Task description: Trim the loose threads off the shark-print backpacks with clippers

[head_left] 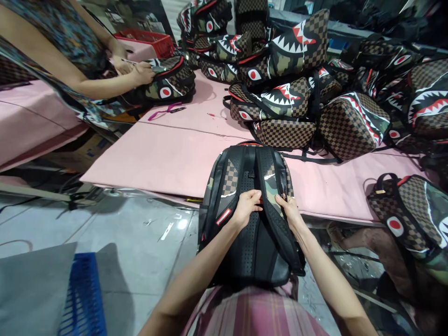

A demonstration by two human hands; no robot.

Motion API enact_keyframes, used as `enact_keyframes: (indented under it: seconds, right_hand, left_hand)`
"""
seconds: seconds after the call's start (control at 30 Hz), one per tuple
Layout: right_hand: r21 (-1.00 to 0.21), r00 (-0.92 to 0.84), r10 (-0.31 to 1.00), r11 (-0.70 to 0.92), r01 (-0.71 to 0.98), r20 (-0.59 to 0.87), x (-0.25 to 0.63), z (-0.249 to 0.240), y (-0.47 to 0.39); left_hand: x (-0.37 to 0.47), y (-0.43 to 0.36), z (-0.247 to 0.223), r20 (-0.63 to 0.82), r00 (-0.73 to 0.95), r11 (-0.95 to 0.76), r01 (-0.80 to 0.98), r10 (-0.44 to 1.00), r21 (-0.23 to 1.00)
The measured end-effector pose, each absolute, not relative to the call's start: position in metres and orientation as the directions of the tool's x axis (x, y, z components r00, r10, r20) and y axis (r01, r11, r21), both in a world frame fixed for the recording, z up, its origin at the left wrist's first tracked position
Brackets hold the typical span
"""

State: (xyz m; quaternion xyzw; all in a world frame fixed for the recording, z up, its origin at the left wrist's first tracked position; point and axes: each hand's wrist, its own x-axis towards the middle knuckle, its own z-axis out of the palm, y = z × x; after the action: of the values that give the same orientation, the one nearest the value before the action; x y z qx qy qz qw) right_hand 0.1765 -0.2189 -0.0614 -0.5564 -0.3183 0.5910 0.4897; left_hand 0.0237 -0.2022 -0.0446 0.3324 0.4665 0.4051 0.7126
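A black backpack with brown checks and camouflage patches leans back-side up between the pink table and my lap. Its two padded shoulder straps face me, and the left one carries a small red label. My left hand pinches the inner edge of the right shoulder strap, near a small bit of red. On the outer edge of that same strap, my right hand grips with the thumb on top. A small dark thing shows by the right fingers, too small to name.
Several shark-mouth backpacks are piled across the pink table. Another person's hands work on a backpack at the left, near purple-handled scissors. A red crate stands behind; a blue crate is on the floor.
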Motion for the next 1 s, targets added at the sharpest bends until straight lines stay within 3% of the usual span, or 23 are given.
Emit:
enact_keyframes:
  seconds: [0.2,0.4,0.53,0.6,0.67,0.77,0.83,0.9,1.0]
  right_hand:
    - [-0.922,0.094,0.936,-0.312,-0.228,-0.340,0.178,-0.063,-0.221]
    - [-0.889,0.057,0.925,-0.344,-0.302,-0.377,0.178,-0.062,-0.222]
    - [-0.873,0.063,0.913,-0.364,-0.325,-0.404,0.175,-0.060,-0.226]
    - [-0.874,0.078,0.913,-0.355,-0.332,-0.401,0.173,-0.060,-0.227]
    - [-0.880,0.084,0.918,-0.340,-0.330,-0.387,0.172,-0.062,-0.227]
    - [-0.901,0.097,0.932,-0.305,-0.309,-0.349,0.171,-0.065,-0.227]
    - [-0.911,0.112,0.937,-0.285,-0.299,-0.330,0.171,-0.066,-0.227]
    - [-0.916,0.124,0.939,-0.273,-0.294,-0.320,0.171,-0.067,-0.228]
    - [-0.923,0.127,0.943,-0.262,-0.284,-0.306,0.171,-0.066,-0.229]
  left_hand:
    - [0.024,-0.206,-0.043,-0.410,0.243,0.472,-0.320,0.879,0.822]
    - [0.027,-0.193,-0.052,-0.480,0.512,0.698,-0.446,0.713,0.560]
    - [0.031,-0.191,-0.052,-0.491,0.553,0.734,-0.422,0.673,0.531]
    - [0.033,-0.195,-0.050,-0.498,0.489,0.695,-0.434,0.716,0.573]
    - [0.035,-0.202,-0.048,-0.486,0.264,0.553,-0.413,0.833,0.724]
    - [0.036,-0.213,-0.044,-0.304,-0.076,0.293,-0.133,0.950,0.947]
    - [0.035,-0.218,-0.043,-0.164,-0.069,0.167,0.041,0.984,0.985]
    - [0.032,-0.220,-0.042,-0.098,0.006,0.097,0.096,0.995,0.991]
    - [0.027,-0.214,-0.041,-0.196,0.081,0.192,0.058,0.977,0.980]
